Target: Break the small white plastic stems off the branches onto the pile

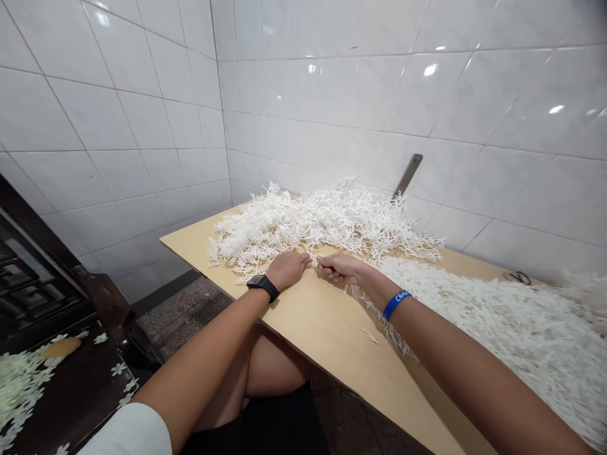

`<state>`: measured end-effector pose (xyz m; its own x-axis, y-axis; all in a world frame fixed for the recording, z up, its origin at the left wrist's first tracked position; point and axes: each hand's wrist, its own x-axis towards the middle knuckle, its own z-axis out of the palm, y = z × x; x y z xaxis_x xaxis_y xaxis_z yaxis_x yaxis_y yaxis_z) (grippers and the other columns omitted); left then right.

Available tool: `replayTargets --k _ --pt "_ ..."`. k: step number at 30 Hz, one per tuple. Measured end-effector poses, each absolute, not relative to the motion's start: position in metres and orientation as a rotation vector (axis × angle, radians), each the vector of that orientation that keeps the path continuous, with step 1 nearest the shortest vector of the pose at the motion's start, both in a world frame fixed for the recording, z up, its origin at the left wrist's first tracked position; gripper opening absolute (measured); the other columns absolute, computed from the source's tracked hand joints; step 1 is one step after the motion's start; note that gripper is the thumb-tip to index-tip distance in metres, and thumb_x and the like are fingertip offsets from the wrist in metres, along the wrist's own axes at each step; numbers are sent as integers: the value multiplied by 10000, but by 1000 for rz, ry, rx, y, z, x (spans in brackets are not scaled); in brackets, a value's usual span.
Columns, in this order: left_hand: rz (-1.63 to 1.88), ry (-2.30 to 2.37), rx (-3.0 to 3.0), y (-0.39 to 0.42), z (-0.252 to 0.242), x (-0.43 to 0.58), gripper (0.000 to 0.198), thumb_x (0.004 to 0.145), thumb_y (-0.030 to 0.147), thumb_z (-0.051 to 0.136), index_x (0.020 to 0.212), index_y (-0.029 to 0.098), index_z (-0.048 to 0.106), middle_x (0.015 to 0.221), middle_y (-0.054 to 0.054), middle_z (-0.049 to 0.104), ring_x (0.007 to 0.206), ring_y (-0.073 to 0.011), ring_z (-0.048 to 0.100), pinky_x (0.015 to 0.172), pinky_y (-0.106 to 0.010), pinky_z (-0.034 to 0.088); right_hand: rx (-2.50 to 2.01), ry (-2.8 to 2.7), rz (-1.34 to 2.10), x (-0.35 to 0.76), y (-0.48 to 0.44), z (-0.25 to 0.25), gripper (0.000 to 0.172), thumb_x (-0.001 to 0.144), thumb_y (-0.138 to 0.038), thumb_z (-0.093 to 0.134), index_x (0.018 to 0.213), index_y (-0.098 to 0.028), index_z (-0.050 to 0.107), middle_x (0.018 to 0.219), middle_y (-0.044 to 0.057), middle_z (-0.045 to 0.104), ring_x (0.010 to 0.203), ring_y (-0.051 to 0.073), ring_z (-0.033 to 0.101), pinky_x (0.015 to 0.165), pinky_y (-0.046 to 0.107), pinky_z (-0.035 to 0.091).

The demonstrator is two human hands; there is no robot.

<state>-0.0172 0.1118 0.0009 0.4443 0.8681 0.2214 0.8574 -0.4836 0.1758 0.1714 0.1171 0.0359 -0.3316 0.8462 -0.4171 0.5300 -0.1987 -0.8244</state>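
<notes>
My left hand [288, 268] and my right hand [340, 267] meet at the near edge of a heap of white, finely branched sprigs [303, 221] on a pale plywood table [332, 335]. Their fingertips pinch at a thin white sprig [313, 260] between them, though the fingers partly hide it. A black watch [262, 287] sits on my left wrist, and a blue wristband [396, 304] sits on my right. A second, larger white mass [478, 328] lies under my right forearm. One loose sprig [370, 336] lies on the bare wood.
White glossy wall tiles [427, 95] rise behind the table, with a metal bracket [408, 175] against them. A small dark object [516, 277] lies at the far right. To my left, a dark surface [80, 385] holds pale blossoms. My knees are below the table edge.
</notes>
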Motion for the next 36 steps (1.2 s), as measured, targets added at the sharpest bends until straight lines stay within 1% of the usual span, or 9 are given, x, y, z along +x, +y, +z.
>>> replayTargets --k 5,11,13,18,23,29,31,33,36 --pt "396 1566 2636 111 2 -14 338 1002 372 408 1024 145 658 959 -83 699 888 -201 660 823 -388 507 -1644 -1671 1444 167 93 24 267 978 -388 536 971 -133 614 795 -6 612 569 81 553 508 213 483" --pt "327 1566 2598 110 2 -11 283 952 375 541 1075 138 637 1041 -73 674 943 -197 650 862 -419 528 -1633 -1669 1316 157 69 24 406 971 -444 482 662 -181 474 474 -109 280 370 45 191 381 204 179" --pt "318 1576 2581 111 1 -10 284 946 363 557 1104 139 629 1079 -80 666 965 -202 648 868 -424 532 -1619 -1715 1273 154 57 32 439 936 -468 493 595 -201 419 444 -106 223 380 53 156 403 232 136" --pt "353 1624 2531 116 -1 -9 300 945 358 561 1149 145 616 1140 -91 650 1006 -213 640 890 -439 529 -1570 -1890 1128 174 13 60 394 809 -479 592 555 -195 492 472 -53 337 448 91 271 468 259 201" --pt "392 1629 2527 112 1 -10 289 947 365 555 1117 142 627 1110 -85 661 985 -206 646 884 -435 530 -1489 -1934 1193 202 1 71 380 824 -521 539 845 -162 661 580 -20 453 487 112 350 497 274 279" --pt "419 1634 2552 111 0 -13 300 954 394 535 1063 136 641 1043 -74 679 941 -195 655 869 -422 528 -1464 -1907 1212 215 24 63 469 837 -528 537 1118 -152 559 702 25 606 519 121 467 500 262 388" --pt "435 1641 2549 111 -1 -13 320 959 414 517 1052 136 645 1028 -74 684 932 -193 656 872 -419 522 -1503 -1947 1147 220 32 61 394 855 -493 527 1068 -164 565 713 34 639 521 125 500 501 257 403" --pt "454 1648 2547 111 -1 -12 346 970 430 485 1039 134 650 1010 -78 692 920 -192 658 870 -413 514 -1560 -2009 1050 226 37 62 294 875 -454 507 868 -173 591 638 24 623 502 127 505 508 258 405" --pt "481 1651 2554 111 -1 -12 399 1007 404 379 999 134 671 977 -107 710 896 -207 666 837 -386 501 -1661 -2107 843 237 43 66 327 900 -365 477 643 -185 569 545 22 580 498 145 505 549 280 399"
